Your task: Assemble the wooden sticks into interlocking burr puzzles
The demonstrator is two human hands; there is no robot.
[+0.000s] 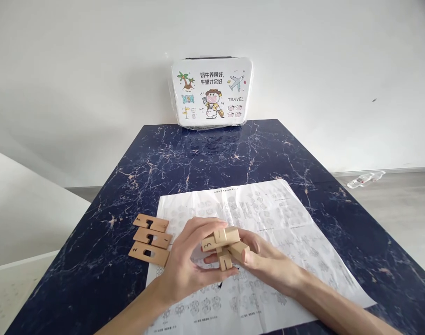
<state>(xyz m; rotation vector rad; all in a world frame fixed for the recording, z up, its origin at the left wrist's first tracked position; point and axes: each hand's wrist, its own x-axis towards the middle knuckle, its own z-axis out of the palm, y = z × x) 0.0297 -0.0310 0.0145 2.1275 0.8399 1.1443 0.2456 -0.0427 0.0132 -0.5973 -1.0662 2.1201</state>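
Observation:
Both my hands hold a partly joined cluster of notched wooden puzzle pieces (225,245) just above a printed instruction sheet (268,218). My left hand (184,260) curls around the cluster from the left, fingers closed on it. From the right, my right hand (264,260) supports it with fingers under and beside the pieces. One piece in the cluster bears the number 3. Three loose flat wooden pieces (150,240) with notches and numbers lie side by side to the left of my left hand, partly on the sheet's edge.
The dark blue marbled table (212,158) runs back to a white wall. A white case with cartoon travel drawings (211,92) stands at the table's far edge. A clear plastic bottle (366,179) lies on the floor at right. A white surface sits at left.

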